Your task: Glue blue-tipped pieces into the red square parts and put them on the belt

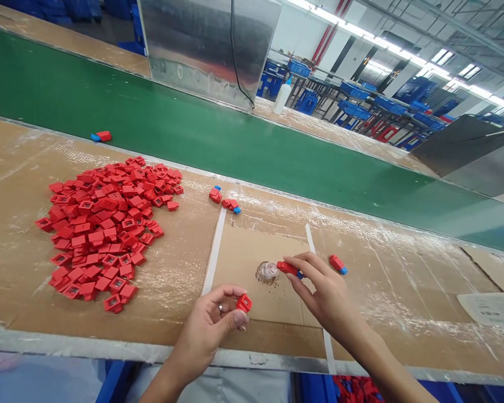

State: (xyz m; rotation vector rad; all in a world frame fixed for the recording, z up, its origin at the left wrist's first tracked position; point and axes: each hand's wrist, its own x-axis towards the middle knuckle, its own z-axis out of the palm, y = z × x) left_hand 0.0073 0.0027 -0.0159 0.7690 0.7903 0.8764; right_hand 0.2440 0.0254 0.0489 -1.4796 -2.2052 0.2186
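My left hand [216,316] pinches a small red plastic block [244,303] with a square opening facing up. Between the thumb and fingers of my right hand [315,280] is a red-and-blue plastic piece [288,268], its red end touching or just beside a small whitish, wet-looking container [267,271]. That container stands on a cardboard sheet [235,252], with dark specks around its base. To the left lies a big pile of red blocks [105,224]. Another red-and-blue piece [337,263] rests right of my right hand.
Behind the table runs a green conveyor belt [277,151], with one red-and-blue piece [101,136] at its near edge. Two more pieces [231,205] lie beyond the cardboard. A metal housing [205,50] and a white bottle [282,96] stand across the belt. Blue bins [317,389] sit below the front edge.
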